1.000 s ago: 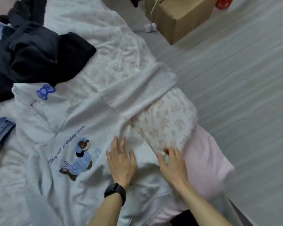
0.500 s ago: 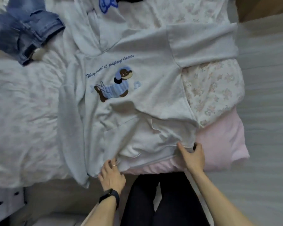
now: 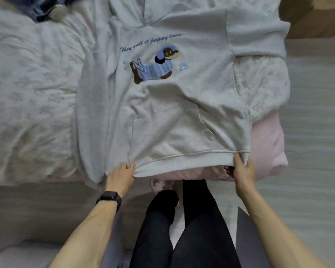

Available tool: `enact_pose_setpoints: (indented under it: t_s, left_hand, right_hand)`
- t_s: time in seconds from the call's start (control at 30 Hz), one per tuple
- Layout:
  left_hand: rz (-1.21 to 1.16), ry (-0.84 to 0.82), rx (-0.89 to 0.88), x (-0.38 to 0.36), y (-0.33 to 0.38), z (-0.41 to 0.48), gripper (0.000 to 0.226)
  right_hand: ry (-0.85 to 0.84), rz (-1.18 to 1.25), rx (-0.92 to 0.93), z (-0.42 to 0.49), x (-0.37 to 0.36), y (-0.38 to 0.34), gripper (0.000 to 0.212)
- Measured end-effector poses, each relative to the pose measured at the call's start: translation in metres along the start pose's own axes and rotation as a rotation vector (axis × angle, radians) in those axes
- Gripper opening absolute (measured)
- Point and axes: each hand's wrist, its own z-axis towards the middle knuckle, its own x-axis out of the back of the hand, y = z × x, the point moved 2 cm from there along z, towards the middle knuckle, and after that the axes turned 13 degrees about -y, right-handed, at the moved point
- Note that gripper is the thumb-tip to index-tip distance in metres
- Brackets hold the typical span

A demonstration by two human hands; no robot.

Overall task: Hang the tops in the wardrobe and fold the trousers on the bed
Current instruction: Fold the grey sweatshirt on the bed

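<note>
Left grip: our left hand [image 3: 120, 175] curls its fingers round the near-left hem corner of the hoodie [image 3: 182, 103].
Right grip: our right hand [image 3: 242, 171] pinches the near-right corner, thumb on top.
Hoodie: face up, flat at the near edge of the bed [image 3: 27, 93], hem toward us.
Risk, lift: if we hold it by the hem alone, hood and sleeves likely trail and drag the pink blanket [image 3: 265, 144].
Risk, hanging: we judge it comes up upside down, so a regrip is needed.

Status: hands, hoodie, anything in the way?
Left hand and right hand each grip the hem of the pale grey dog-print hoodie. Hoodie flat, face up on floral bed. Blue denim jeans lie off to the side.
</note>
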Motion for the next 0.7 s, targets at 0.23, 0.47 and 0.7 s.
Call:
enact_pose_setpoints:
  t_s: [0.23,0.47,0.7]
  left_hand:
    - [0.021,-0.071,-0.015,-0.037,0.001,-0.063,0.060]
    - [-0.274,-0.201,0.026,-0.035,0.038,-0.056,0.056]
    - [-0.716,0.030,0.075,0.017,0.049,-0.060,0.053]
  right_hand:
    - [0.094,-0.127,-0.108,-0.060,0.031,0.038,0.013]
    - [0.010,-0.583,-0.201,-0.042,-0.018,0.026,0.051]
    - [-0.427,-0.937,0.248,-0.067,-0.109,-0.017,0.039]
